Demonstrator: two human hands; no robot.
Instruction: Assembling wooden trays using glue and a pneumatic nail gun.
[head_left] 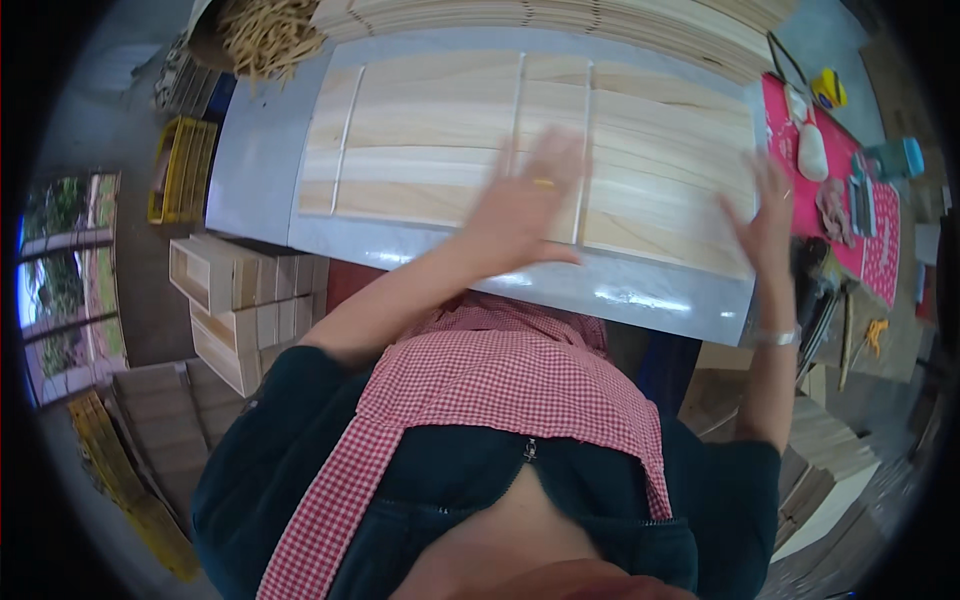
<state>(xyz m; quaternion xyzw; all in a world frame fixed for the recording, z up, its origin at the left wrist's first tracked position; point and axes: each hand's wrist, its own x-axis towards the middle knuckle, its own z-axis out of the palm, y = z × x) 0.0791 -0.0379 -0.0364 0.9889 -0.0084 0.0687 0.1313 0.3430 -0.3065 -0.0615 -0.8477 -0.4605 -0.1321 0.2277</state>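
Note:
A row of pale wooden boards (430, 120) lies side by side on the grey table (255, 190) in front of me. Thin white lines (346, 140) run across the boards; whether they are glue or thin strips I cannot tell. Over the middle of the boards is my left hand (525, 205), palm down, thumb stretched out and fingers blurred by motion. It holds nothing that I can see, and contact with the wood is unclear. At the right end of the boards my right hand (768, 215) has its fingers apart, also slightly blurred, with nothing visible in it.
Long boards (560, 25) are stacked along the far side, beside a container of thin wood strips (268, 38). To the right, a pink cloth (785, 130) bears a white bottle (811, 150). Wooden boxes (225, 280) and a yellow crate (185, 170) stand left.

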